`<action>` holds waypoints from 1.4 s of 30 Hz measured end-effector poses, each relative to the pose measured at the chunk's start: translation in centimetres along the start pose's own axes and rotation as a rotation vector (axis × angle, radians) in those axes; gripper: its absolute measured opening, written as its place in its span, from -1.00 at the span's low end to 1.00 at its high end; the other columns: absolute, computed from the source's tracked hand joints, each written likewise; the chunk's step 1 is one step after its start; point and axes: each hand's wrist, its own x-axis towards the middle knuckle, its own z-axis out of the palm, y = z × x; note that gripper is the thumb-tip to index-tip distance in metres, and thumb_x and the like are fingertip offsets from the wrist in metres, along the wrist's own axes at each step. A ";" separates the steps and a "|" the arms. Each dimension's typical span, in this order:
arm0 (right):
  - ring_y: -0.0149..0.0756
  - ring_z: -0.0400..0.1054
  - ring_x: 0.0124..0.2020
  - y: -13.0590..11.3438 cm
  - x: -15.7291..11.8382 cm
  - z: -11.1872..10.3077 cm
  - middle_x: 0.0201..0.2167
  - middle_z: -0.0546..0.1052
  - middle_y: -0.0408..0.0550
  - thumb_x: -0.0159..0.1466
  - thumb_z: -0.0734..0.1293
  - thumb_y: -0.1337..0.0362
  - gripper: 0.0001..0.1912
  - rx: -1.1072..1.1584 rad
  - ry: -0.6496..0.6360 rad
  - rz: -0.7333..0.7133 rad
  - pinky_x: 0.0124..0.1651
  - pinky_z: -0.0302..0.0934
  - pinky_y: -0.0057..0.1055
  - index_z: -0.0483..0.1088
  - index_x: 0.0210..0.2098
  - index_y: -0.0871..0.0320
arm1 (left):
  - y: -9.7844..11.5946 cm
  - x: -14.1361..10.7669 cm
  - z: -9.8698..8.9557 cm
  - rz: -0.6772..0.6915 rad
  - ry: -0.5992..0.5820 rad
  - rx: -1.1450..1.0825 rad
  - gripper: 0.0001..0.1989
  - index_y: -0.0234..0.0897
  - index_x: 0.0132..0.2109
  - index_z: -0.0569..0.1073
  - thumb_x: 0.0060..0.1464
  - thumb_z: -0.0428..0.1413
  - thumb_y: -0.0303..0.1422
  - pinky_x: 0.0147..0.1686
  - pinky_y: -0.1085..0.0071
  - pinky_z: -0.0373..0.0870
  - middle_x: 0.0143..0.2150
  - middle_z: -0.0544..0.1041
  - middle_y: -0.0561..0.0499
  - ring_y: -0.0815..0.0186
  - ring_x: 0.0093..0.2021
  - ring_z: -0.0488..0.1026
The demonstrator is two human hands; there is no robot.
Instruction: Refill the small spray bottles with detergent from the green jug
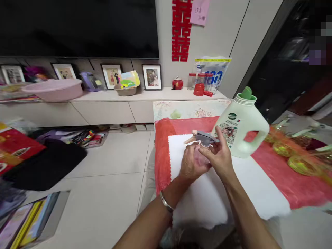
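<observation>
A small spray bottle (201,158) with a clear pinkish body and a grey trigger head (204,137) is held upright over a white cloth (249,180). My left hand (190,162) wraps round the bottle's body. At the neck, just under the spray head, my right hand (220,157) grips with its thumb, its index finger pointing upward; its other fingers are partly hidden behind the bottle. Close behind the right hand stands a large pale green jug (245,121) with a handle and a green piece (246,92) in its mouth.
A red cover (162,155) lies on the table under the white cloth. Yellow-based glass vessels (302,165) stand at the right. Behind are red-lidded jars (191,81) and a pink basin (53,90) on a low cabinet (103,109). Books (33,221) lie at lower left.
</observation>
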 end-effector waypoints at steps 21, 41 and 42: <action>-0.24 0.42 0.04 0.0 0.1 -0.6 0.01 0.47 0.02 0.06 0.57 0.09 0.20 0.043 -0.059 -0.004 0.12 0.37 -0.26 -0.13 0.49 0.06 | -0.6 0.2 0.5 -0.002 -0.003 -0.076 -0.08 -0.14 0.29 0.18 -0.20 0.41 -0.33 0.25 -0.14 0.36 0.28 0.39 -0.21 -0.13 0.30 0.35; -0.28 0.42 -0.02 0.3 0.2 -0.9 -0.18 0.46 -0.10 0.02 0.60 0.12 0.18 0.072 -0.036 -0.012 0.15 0.34 -0.25 -0.05 0.47 0.05 | -1.0 0.3 0.6 0.037 0.025 -0.125 -0.05 -0.10 0.31 0.23 -0.24 0.42 -0.29 0.25 -0.16 0.36 0.27 0.42 -0.15 -0.13 0.26 0.39; -0.28 0.42 -0.02 0.3 0.1 -0.9 -0.22 0.44 -0.13 0.04 0.58 0.12 0.15 0.080 -0.042 -0.014 0.13 0.35 -0.26 -0.05 0.47 0.03 | -0.9 0.3 0.6 0.027 0.021 -0.125 -0.03 -0.10 0.32 0.22 -0.24 0.43 -0.30 0.23 -0.16 0.37 0.27 0.43 -0.15 -0.14 0.24 0.40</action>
